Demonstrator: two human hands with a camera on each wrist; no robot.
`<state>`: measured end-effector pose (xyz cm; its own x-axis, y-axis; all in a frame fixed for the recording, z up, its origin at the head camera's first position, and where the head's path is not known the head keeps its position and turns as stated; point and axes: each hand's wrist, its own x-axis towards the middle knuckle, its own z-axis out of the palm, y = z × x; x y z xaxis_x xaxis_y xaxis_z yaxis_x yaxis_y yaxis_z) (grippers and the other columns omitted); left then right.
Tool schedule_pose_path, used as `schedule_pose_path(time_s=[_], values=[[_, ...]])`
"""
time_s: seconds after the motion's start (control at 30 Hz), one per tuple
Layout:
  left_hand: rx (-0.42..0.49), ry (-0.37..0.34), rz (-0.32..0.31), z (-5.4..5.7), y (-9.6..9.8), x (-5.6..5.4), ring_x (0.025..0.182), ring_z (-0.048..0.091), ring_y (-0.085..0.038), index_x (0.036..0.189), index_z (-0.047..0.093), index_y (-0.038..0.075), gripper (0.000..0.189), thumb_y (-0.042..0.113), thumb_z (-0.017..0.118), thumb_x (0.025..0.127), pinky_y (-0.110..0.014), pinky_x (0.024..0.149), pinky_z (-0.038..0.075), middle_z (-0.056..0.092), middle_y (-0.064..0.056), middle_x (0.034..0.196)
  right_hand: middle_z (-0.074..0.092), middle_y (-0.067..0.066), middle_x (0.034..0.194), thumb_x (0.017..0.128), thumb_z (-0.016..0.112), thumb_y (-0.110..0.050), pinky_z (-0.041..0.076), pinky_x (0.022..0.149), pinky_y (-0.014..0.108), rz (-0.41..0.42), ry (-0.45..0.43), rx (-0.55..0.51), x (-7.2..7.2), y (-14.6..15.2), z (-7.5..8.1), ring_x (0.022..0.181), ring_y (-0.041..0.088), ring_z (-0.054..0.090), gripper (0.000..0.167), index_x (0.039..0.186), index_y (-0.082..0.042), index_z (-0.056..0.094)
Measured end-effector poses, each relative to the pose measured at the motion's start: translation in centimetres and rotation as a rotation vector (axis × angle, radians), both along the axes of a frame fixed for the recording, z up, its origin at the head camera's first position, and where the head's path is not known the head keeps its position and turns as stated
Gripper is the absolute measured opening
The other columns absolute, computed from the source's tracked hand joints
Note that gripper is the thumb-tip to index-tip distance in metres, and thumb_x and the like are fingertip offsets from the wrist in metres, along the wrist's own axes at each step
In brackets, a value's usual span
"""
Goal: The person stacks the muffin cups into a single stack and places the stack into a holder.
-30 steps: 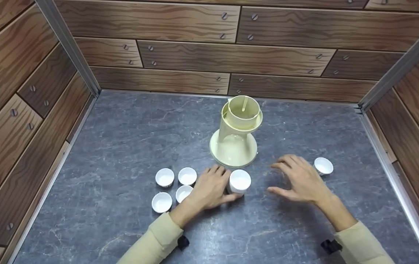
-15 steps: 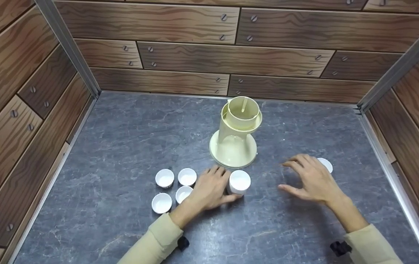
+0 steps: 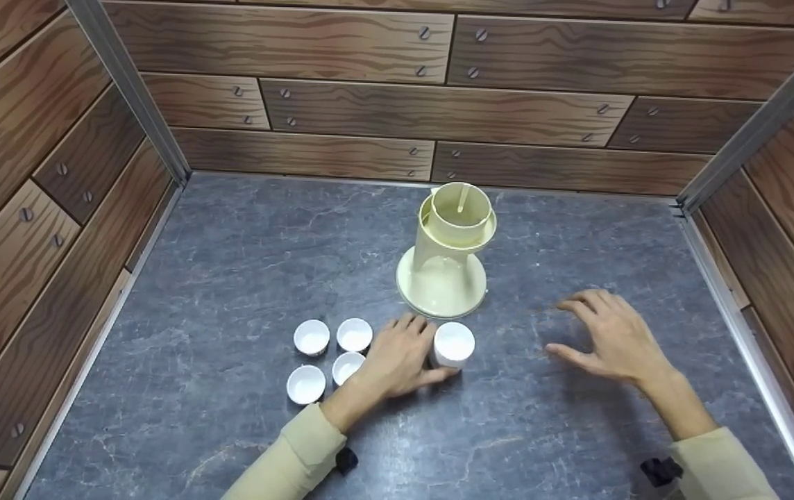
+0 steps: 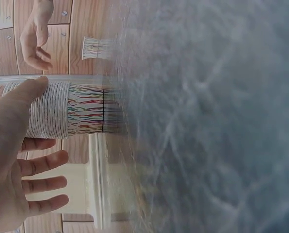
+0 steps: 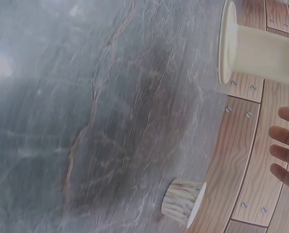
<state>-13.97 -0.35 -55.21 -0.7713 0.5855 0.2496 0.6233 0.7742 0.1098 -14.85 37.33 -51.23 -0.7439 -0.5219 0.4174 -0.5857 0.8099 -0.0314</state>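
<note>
A stack of white paper cups (image 3: 454,343), its side patterned with coloured lines, stands upright on the table. My left hand (image 3: 400,354) holds the stack between thumb and index finger, the other fingers straight, as the left wrist view shows. Left of that hand stand several separate paper cups (image 3: 311,338), one partly covered by it. My right hand (image 3: 615,337) hovers over the right side of the table, fingers spread and holding nothing. A single patterned paper cup (image 5: 183,201) shows below that hand's fingers in the right wrist view; in the head view the hand hides it.
Behind the stack stands a cream plastic stand (image 3: 442,278) with a round base and a cylinder-shaped top. Wood-patterned panels (image 3: 341,104) wall the grey marbled table (image 3: 265,257) at the back and both sides.
My right hand has moved to the right, away from the stack, and now covers the single cup in the head view. The left hand has stayed at the stack.
</note>
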Motion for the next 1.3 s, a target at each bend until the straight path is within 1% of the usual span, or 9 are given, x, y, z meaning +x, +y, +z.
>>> schedule_pose_path(time_s=[0.1,0.2,0.27,0.33,0.47,0.8,1.0,1.13,1.3], values=[[-0.008,0.014,0.002,0.0,0.0,0.0,0.115,0.065,-0.023,0.123,0.063,0.015,0.07,0.078,0.056,0.093,-0.04,0.093,0.057,0.07,-0.004,0.122,0.068,0.015,0.115,0.078,0.082,-0.056,0.05,0.1,0.059,-0.022,-0.011,0.001,0.0,0.5,-0.1,0.109,0.038,0.065,0.064,0.12,-0.009,0.072],[-0.015,0.025,0.006,0.0,0.0,0.0,0.112,0.066,-0.023,0.122,0.064,0.015,0.069,0.078,0.055,0.093,-0.039,0.09,0.057,0.071,-0.003,0.12,0.069,0.016,0.116,0.078,0.083,-0.055,0.05,0.098,0.059,-0.044,-0.02,0.0,-0.1,1.0,-0.2,0.109,0.039,0.065,0.064,0.12,-0.009,0.072],[-0.018,0.027,0.007,0.0,0.0,0.0,0.112,0.066,-0.022,0.122,0.063,0.015,0.069,0.078,0.055,0.093,-0.039,0.089,0.057,0.071,-0.003,0.119,0.069,0.015,0.116,0.077,0.084,-0.054,0.05,0.096,0.057,-0.058,-0.027,0.0,-0.1,1.3,-0.2,0.109,0.039,0.064,0.064,0.121,-0.01,0.071],[-0.018,0.028,0.005,0.0,0.0,0.0,0.112,0.066,-0.023,0.123,0.063,0.015,0.07,0.078,0.054,0.093,-0.039,0.089,0.058,0.071,-0.004,0.12,0.069,0.015,0.116,0.077,0.084,-0.054,0.05,0.093,0.054,-0.07,-0.03,-0.001,-0.2,1.7,-0.3,0.109,0.038,0.064,0.064,0.121,-0.01,0.072],[-0.019,0.026,0.003,0.0,0.0,0.0,0.114,0.066,-0.023,0.124,0.063,0.015,0.071,0.078,0.054,0.094,-0.039,0.09,0.058,0.07,-0.004,0.121,0.068,0.016,0.116,0.076,0.085,-0.053,0.049,0.093,0.053,-0.091,-0.041,-0.009,-0.2,2.3,-0.3,0.108,0.037,0.063,0.064,0.123,-0.011,0.071],[-0.023,0.009,0.005,0.1,0.0,0.1,0.116,0.065,-0.023,0.125,0.063,0.015,0.071,0.078,0.054,0.094,-0.039,0.092,0.057,0.07,-0.004,0.123,0.067,0.019,0.117,0.076,0.085,-0.05,0.048,0.094,0.057,-0.136,-0.044,-0.021,-0.6,4.1,-0.8,0.11,0.041,0.061,0.065,0.124,-0.009,0.069],[-0.028,0.009,0.01,0.1,0.0,0.1,0.117,0.064,-0.023,0.125,0.063,0.016,0.071,0.079,0.054,0.093,-0.039,0.093,0.057,0.069,-0.004,0.124,0.065,0.021,0.119,0.08,0.083,-0.049,0.048,0.092,0.059,-0.196,-0.084,-0.006,-0.7,5.2,-1.4,0.109,0.042,0.061,0.065,0.127,-0.008,0.067],[-0.017,0.002,0.009,0.0,0.1,0.1,0.114,0.065,-0.023,0.124,0.064,0.015,0.07,0.078,0.056,0.093,-0.04,0.091,0.058,0.07,-0.004,0.121,0.065,0.021,0.119,0.082,0.082,-0.051,0.047,0.088,0.059,-0.244,-0.125,-0.024,-0.6,5.9,-1.8,0.106,0.042,0.06,0.066,0.129,-0.007,0.065],[-0.006,-0.002,0.008,0.0,0.1,0.1,0.113,0.066,-0.023,0.123,0.064,0.015,0.069,0.076,0.058,0.093,-0.04,0.09,0.058,0.07,-0.004,0.121,0.065,0.023,0.117,0.084,0.081,-0.051,0.046,0.086,0.059,-0.28,-0.15,-0.051,-0.9,6.4,-2.3,0.105,0.042,0.059,0.066,0.129,-0.007,0.064]])
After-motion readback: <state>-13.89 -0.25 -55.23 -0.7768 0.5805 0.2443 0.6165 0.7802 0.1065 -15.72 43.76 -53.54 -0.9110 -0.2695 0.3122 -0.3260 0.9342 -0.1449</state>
